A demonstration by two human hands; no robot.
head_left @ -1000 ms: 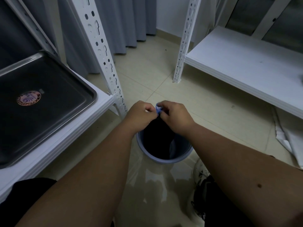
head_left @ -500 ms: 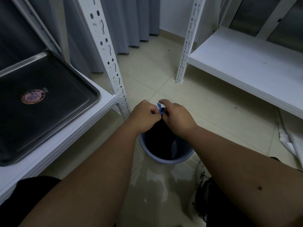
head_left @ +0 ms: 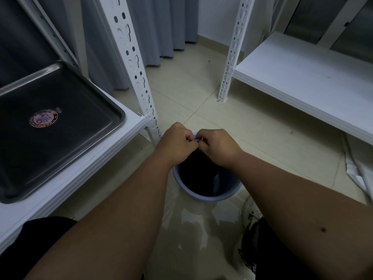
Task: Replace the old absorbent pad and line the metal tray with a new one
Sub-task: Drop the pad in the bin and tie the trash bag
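Note:
The metal tray (head_left: 70, 142) lies bare on the white shelf at the left, with only a round sticker on its bottom. My left hand (head_left: 177, 144) and my right hand (head_left: 218, 146) meet, fingers pinched together, over the far rim of a blue bin (head_left: 201, 197) on the floor. A black sheet (head_left: 197, 170) hangs from my fingers down into the bin. A sliver of blue shows between my fingertips, and I cannot tell whether it is the rim or something held. No fresh pad is in view.
A perforated white upright (head_left: 133, 63) stands just left of the bin. A second white shelf (head_left: 302, 77) runs along the right. White sheets (head_left: 359, 174) lie on the floor under it. My shoe (head_left: 250, 211) is beside the bin. Grey curtains hang behind.
Both hands have stayed pinched together over the bin, shifting only slightly toward its far rim. The black sheet still hangs into the bin.

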